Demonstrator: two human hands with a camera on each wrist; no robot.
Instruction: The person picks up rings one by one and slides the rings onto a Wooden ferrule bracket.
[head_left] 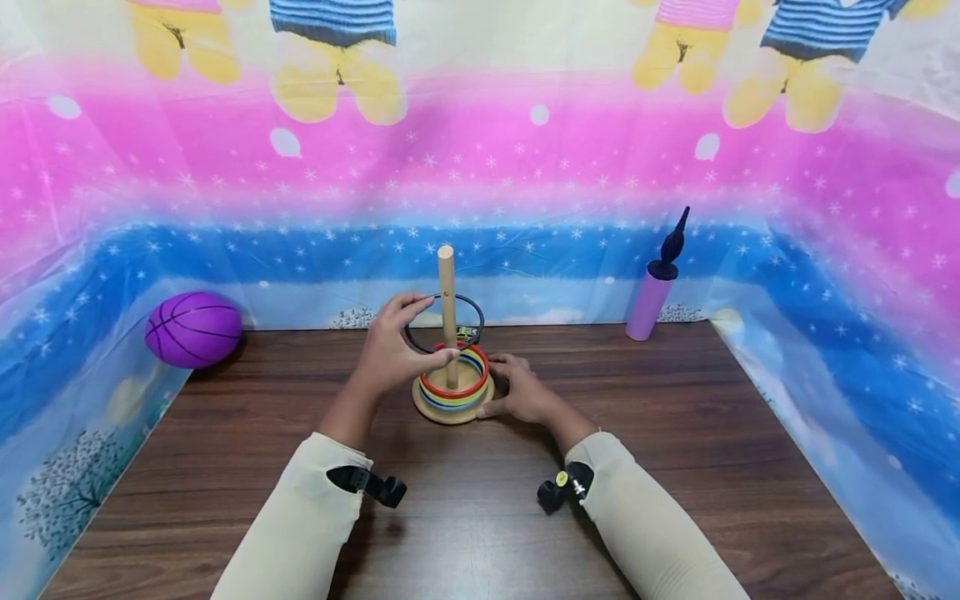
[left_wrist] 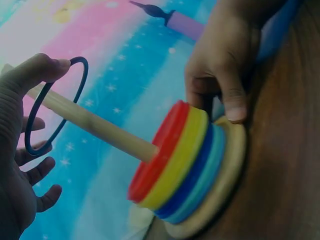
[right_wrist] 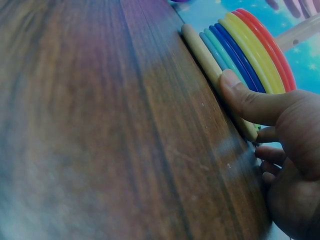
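Observation:
A wooden peg [head_left: 447, 292] stands upright on a round wooden base [head_left: 442, 419] on the table. Around its foot lie stacked rings, red [left_wrist: 150, 170] on top, then yellow [left_wrist: 182, 167], dark blue and lighter blue. My left hand [head_left: 390, 346] holds a dark ring [head_left: 482, 312] by its rim, thumb on one side and fingers on the other. That ring circles the peg's middle, above the stack and apart from it. On the right, my right hand [head_left: 525, 392] grips the edge of the base, its thumb on the near side; some fingertips are hidden behind the base in the head view.
A purple ball [head_left: 193, 329] with black lines sits at the table's back left corner. Toward the back right stands a purple hand pump [head_left: 651, 300] with a black nozzle. A printed cloth [head_left: 525, 192] borders the brown wooden table [head_left: 675, 467] behind and at the sides.

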